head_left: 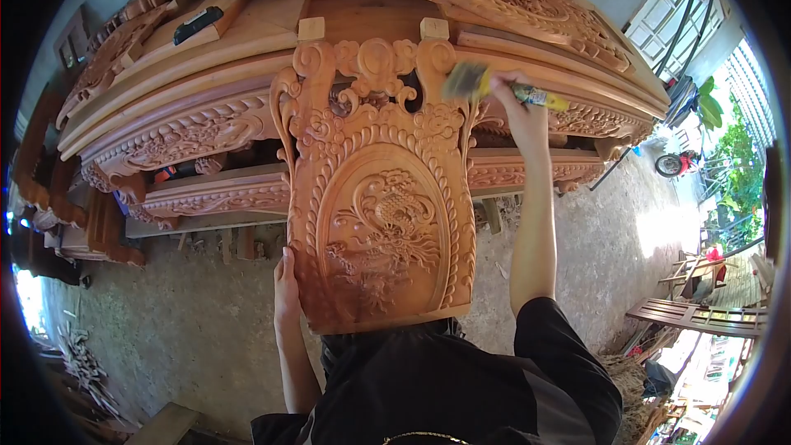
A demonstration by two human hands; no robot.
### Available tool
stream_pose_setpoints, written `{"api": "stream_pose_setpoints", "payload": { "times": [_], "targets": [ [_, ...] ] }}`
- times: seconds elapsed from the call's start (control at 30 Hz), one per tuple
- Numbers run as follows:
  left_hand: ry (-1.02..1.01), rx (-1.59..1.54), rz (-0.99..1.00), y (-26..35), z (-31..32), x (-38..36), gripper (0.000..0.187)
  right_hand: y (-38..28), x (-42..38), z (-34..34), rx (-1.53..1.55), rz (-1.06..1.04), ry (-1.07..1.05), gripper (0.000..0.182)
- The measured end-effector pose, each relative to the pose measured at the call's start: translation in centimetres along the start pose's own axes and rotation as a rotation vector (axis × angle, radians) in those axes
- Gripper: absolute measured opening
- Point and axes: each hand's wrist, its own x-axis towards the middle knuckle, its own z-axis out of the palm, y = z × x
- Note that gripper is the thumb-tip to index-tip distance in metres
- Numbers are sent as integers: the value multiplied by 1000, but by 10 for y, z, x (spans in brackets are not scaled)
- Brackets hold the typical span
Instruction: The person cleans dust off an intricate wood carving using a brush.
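Observation:
A carved wooden panel (383, 198) with a dragon relief inside an oval leans from my lap against the edge of a large carved wooden piece (206, 74). My left hand (286, 284) rests against the panel's lower left edge, fingers together and pointing up, partly hidden by the panel. With my right hand (515, 95) I grip a yellow-handled brush (470, 82) by its handle. Its dark bristles point left, beside the scrolled top right corner of the panel. Whether they touch the wood cannot be made out.
A black tool (198, 25) lies on the large piece at the upper left. Another carved panel (519, 4) lies at the upper right. A slatted wooden piece (696, 316) is at the right, wood scraps (82, 363) at the lower left, and a motorbike wheel (669, 166) farther back.

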Motion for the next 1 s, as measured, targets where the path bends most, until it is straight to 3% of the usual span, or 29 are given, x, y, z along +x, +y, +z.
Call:
{"api": "stream_pose_setpoints", "payload": {
  "times": [0.13,0.2,0.23,0.3,0.37,0.43,0.47,0.53,0.67,0.73,0.77,0.83,0.97,1.0],
  "targets": [
    [-1,11,5,-4,-2,0,48,11,12,5,42,-74,109,13],
    [-3,15,5,-2,0,-2,49,2,14,-6,215,113,-332,11],
    [-8,18,4,0,1,-2,50,0,14,-2,215,113,-328,11],
    [-11,14,-2,4,5,-4,50,-6,15,15,-32,-59,133,10],
    [-10,11,-9,5,6,-6,51,0,17,11,-86,-129,144,10],
    [-21,53,37,3,5,-5,52,-6,15,6,110,52,-307,8],
    [-20,52,39,3,5,-4,52,-6,16,7,111,50,-308,8],
    [-36,43,31,1,3,-3,51,-4,16,8,-121,-47,-61,9],
    [-29,42,17,1,0,-2,51,-2,11,7,35,-29,-125,8],
    [-25,18,-8,0,0,-2,50,-14,2,-1,135,112,-559,8],
    [-27,18,-8,1,-1,-2,50,-10,2,3,134,112,-558,8],
    [-39,-8,-55,1,-3,-2,50,3,3,18,66,-107,-64,9],
    [-41,-16,3,6,4,-4,49,4,-1,18,-108,-180,-108,10],
    [-19,-7,-8,5,4,-5,48,-4,-7,18,11,-79,-304,9]
  ]
}}
